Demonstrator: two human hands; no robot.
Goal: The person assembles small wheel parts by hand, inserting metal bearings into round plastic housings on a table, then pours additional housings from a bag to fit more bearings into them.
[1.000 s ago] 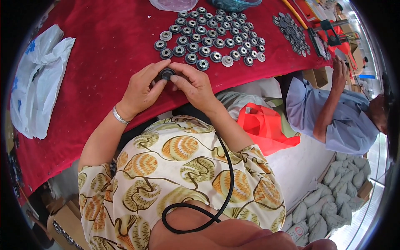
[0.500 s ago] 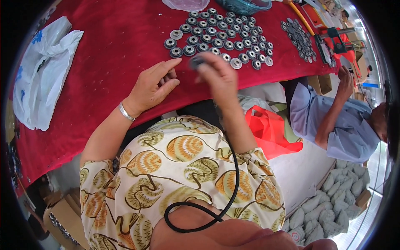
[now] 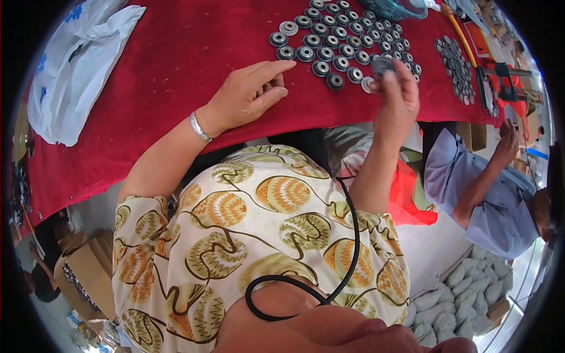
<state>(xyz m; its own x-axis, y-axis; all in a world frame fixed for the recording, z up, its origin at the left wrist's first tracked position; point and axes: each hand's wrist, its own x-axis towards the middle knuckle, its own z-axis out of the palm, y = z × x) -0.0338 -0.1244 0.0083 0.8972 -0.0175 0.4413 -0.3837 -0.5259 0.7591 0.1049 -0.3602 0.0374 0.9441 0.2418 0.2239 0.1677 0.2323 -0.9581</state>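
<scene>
On the red cloth lie several round metal wheels (image 3: 325, 53), each with a dark rim and a bright, holed hub. My right hand (image 3: 400, 97) is raised at the near right side of this group. Its thumb and fingers pinch one dark round metal wheel (image 3: 382, 63), slightly blurred, its flat side showing. My left hand (image 3: 247, 97) is just left of the group, over the cloth. Its index finger points toward the wheels, thumb apart from it, other fingers curled; nothing shows in it. A silver bracelet (image 3: 199, 126) circles the left wrist.
A white plastic bag (image 3: 82, 70) lies at the table's left. Behind the wheels stands a blue-green bowl (image 3: 400, 7). Farther right are a pile of small dark discs (image 3: 456, 67) and an orange-handled tool (image 3: 459, 35). A co-worker in a blue shirt (image 3: 471, 188) sits at the right.
My right hand has moved to the right with the dark wheel still in it. The view has shifted, so the table's things appear displaced. My left hand keeps much the same pose.
</scene>
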